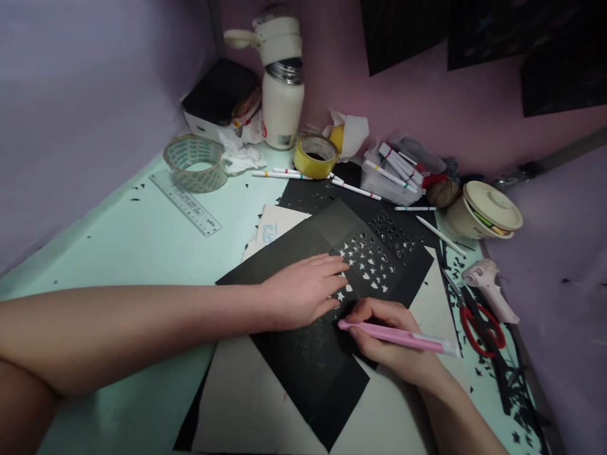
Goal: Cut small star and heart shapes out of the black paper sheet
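Note:
A black sheet of paper [303, 373] lies slantwise on pale card [237, 392], pierced by several star and heart cut-outs [367, 262]. My left hand [308, 291] rests flat on this sheet, fingers stretched toward the cut-outs and slightly apart. Close by on the right, my right hand [389, 338] is closed in a pen grip around a pink pen-shaped cutter [393, 333]. Its tip points down and left at the black paper near my left thumb; the very end is too dark to make out.
Red-handled scissors [481, 328], a glue gun [490, 291] and black scraps lie at right. Behind are a lidded tub [490, 212], white markers [355, 189], yellow tape [315, 158] and a white bottle [283, 104]. Further left are a clear ruler [184, 203] and wide tape [195, 163].

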`<state>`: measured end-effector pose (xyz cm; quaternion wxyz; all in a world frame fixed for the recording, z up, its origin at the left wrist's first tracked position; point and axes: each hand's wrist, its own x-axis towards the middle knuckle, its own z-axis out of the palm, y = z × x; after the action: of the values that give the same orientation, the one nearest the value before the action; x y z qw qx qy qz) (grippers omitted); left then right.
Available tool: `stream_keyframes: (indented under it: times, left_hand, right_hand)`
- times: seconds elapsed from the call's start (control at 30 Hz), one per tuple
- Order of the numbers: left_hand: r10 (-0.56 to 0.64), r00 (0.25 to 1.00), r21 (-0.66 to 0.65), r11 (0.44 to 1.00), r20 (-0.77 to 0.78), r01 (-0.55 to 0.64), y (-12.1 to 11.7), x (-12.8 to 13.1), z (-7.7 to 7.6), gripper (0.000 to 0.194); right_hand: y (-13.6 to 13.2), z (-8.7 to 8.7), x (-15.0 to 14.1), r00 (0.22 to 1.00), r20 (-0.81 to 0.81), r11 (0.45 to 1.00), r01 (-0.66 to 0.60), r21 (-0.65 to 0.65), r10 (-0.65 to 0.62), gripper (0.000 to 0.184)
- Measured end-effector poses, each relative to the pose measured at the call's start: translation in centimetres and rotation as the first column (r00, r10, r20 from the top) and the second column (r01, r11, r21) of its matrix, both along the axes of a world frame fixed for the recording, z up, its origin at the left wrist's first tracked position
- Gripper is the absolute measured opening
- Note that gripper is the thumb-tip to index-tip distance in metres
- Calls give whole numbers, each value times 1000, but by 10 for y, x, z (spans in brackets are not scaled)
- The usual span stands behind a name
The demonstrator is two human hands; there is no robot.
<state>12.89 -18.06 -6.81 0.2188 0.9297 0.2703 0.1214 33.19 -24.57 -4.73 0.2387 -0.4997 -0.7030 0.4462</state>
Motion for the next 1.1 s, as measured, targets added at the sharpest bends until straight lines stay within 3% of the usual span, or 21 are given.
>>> stream_keyframes:
  times: [0.8,0.97,1.1]
  left_hand:
    - [1,999,13,1000,35,-2,-1,-1,-2,33]
    - [-1,999,54,999,50,-2,-1,-1,-5,34]
    - [-15,998,74,997,56,11,0,-1,-6,34]
  right_hand:
    - [0,-3,0,999,-49,998,18,58,-16,11]
    - [-17,0,5,973,-92,974,217,72,-210,8]
    - [-40,8,-1,870,-70,870,491,42,-487,15]
